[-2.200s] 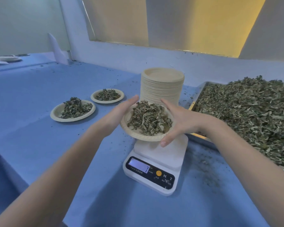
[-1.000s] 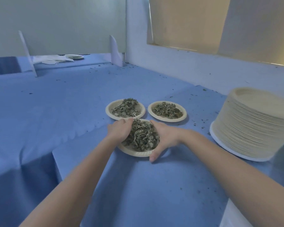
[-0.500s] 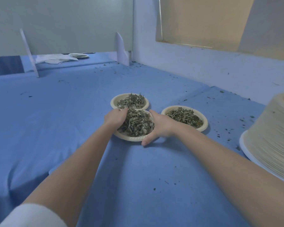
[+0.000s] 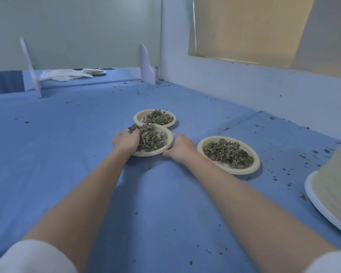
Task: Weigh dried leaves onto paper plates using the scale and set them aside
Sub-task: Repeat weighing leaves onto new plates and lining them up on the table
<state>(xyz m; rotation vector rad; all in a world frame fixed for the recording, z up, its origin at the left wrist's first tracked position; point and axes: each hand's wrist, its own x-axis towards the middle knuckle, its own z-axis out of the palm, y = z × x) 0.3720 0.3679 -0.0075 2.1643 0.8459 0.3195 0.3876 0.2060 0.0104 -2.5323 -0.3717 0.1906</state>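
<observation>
A paper plate heaped with dried leaves lies on the blue cloth at mid-table, its far rim just against another filled plate. My left hand grips the near plate's left rim, fingers curled over the edge into the leaves. On the opposite side, my right hand holds the right rim, thumb low by the cloth. A third filled plate sits to the right, apart from my hand. The scale is out of view.
A tall stack of paper plates stands at the right edge. Leaf crumbs dot the blue tablecloth. Two white upright dividers and white paper with more plates stand at the back. A wall runs along the right.
Both hands carried the filled plate from the scale leftward and down to the cloth beside the two earlier plates. Over the last half second it moved slightly farther, touching the far plate.
</observation>
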